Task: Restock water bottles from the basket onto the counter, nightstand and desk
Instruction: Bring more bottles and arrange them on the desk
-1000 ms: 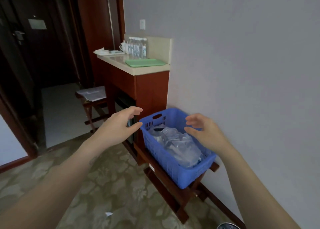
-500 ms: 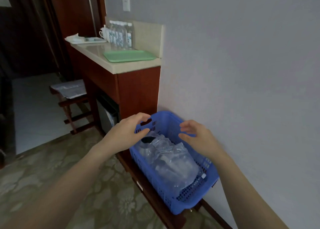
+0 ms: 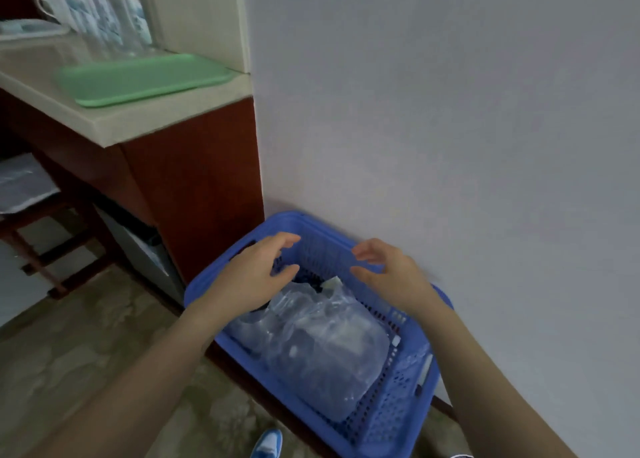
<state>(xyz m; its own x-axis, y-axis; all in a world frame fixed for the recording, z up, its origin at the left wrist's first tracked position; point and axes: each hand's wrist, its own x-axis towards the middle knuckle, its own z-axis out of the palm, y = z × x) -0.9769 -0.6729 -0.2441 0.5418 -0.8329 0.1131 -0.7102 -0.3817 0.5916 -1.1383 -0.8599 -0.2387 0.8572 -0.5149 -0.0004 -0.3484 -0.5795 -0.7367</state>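
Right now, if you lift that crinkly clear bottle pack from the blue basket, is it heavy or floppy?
Probably heavy: the clear plastic-wrapped pack of water bottles fills most of the blue perforated plastic basket. Its wrinkled film looks loose, so it may sag or slip. The left hand and right hand hover open above; use both.

The basket [image 3: 384, 419] is blue perforated plastic; the wrap [image 3: 322, 339] inside is clear, crinkled, glossy film. The tray [image 3: 138, 79] is smooth matt green plastic, the cabinet [image 3: 194, 180] reddish wood.
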